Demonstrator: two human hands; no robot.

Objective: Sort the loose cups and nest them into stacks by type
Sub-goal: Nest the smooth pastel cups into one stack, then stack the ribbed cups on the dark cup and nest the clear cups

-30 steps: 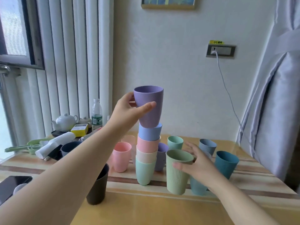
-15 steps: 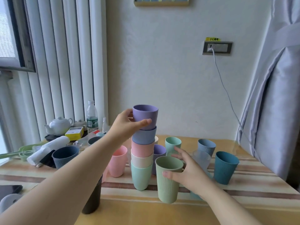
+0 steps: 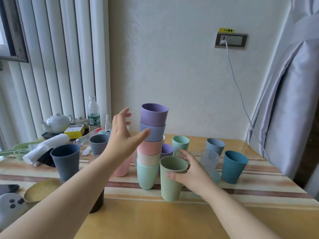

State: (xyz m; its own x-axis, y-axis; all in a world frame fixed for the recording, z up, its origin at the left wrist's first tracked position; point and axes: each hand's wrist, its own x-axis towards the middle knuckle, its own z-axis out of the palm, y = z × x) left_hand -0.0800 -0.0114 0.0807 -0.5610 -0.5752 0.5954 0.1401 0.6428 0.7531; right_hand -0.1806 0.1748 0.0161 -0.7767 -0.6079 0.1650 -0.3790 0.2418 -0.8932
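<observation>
Step — smooth stack (image 3: 151, 145) topped by purple cup (image 3: 154, 114) | left hand (image 3: 123, 135) spread, empty | right hand (image 3: 191, 175) clamped on ribbed green cup (image 3: 170, 180) | next — nest among ribbed cups.

Domestic room, likely a living or dining area. Evidence: wooden table (image 3: 172, 219) with striped runner, white teapot (image 3: 57, 123), water bottle (image 3: 93, 112), grey curtain (image 3: 293, 94), vertical window blinds (image 3: 57, 62), wall socket (image 3: 231, 40) with cable plugged in.

Bare forearms (image 3: 57, 200); no sleeves
</observation>
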